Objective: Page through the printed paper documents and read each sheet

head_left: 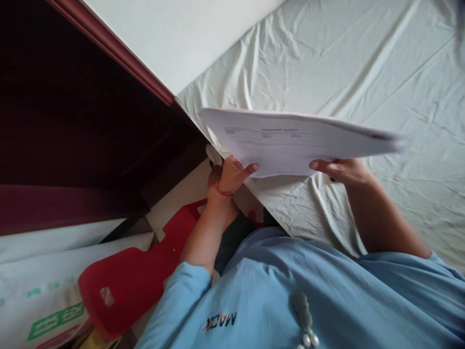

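Holding thin white printed paper stack over wrinkled pale bedsheet: left hand, right hand pinching near edge; keep level, grip even.

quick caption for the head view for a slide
Both hands, left hand and right hand, hold a stack of printed papers above a wrinkled pale bedsheet.
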The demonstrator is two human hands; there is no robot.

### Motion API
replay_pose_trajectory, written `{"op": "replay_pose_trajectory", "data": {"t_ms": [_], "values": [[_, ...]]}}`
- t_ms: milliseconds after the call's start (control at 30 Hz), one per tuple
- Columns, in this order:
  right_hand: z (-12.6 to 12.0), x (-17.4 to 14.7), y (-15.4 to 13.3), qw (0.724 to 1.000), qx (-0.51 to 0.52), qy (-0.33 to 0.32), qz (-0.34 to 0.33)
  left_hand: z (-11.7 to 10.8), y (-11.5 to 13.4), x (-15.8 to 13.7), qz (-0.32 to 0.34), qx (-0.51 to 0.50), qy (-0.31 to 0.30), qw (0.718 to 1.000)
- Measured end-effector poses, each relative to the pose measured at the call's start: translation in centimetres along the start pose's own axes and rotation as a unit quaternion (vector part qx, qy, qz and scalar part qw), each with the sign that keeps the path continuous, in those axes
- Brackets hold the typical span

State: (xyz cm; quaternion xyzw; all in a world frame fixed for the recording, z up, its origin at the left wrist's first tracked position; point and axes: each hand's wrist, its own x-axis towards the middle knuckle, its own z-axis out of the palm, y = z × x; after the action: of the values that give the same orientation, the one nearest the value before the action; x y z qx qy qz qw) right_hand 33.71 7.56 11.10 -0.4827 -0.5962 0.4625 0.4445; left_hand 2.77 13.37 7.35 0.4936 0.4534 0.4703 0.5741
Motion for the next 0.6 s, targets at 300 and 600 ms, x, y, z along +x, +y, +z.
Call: {"op": "replay_pose_trajectory", "data": {"t_ms": [300,600], "values": [[1.2,-0.3,-0.3,0.992,0.111,0.054,0.037,2.2,2.7,-2.5,0.0,-0.028,-0.063,0.998],[1.7,-4.2,1.6,0.927,0.216,0.032,0.307,2.4,0.0,-4.4,-0.157,-0.159,-0.063,0.973]]}}
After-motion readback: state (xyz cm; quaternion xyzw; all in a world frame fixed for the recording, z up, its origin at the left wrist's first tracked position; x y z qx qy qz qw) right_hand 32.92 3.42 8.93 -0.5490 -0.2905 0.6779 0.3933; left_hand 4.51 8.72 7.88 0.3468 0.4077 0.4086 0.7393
